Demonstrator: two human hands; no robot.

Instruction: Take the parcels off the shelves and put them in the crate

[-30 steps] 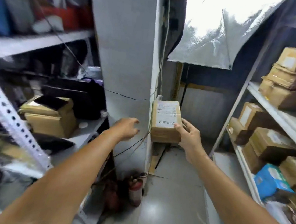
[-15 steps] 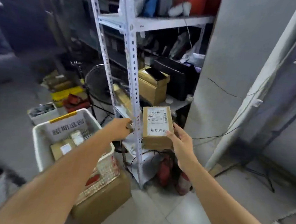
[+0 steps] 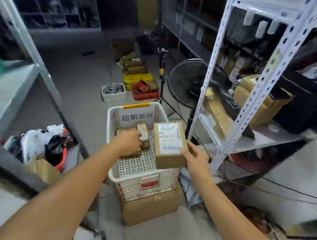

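Both arms have swung away from the shelf post (image 3: 203, 97). The left hand (image 3: 130, 142) now hangs loosely curled and empty over the white perforated plastic crate (image 3: 128, 179) below it. Just to its right, the brown, white-labelled cardboard parcel (image 3: 169, 146) is held above the crate's right edge, gripped at its near corner by the right hand (image 3: 196, 163).

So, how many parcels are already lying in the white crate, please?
2: a flat brown parcel partly under the left hand, a small labelled parcel beyond it. More may be hidden. The held parcel is excluded.
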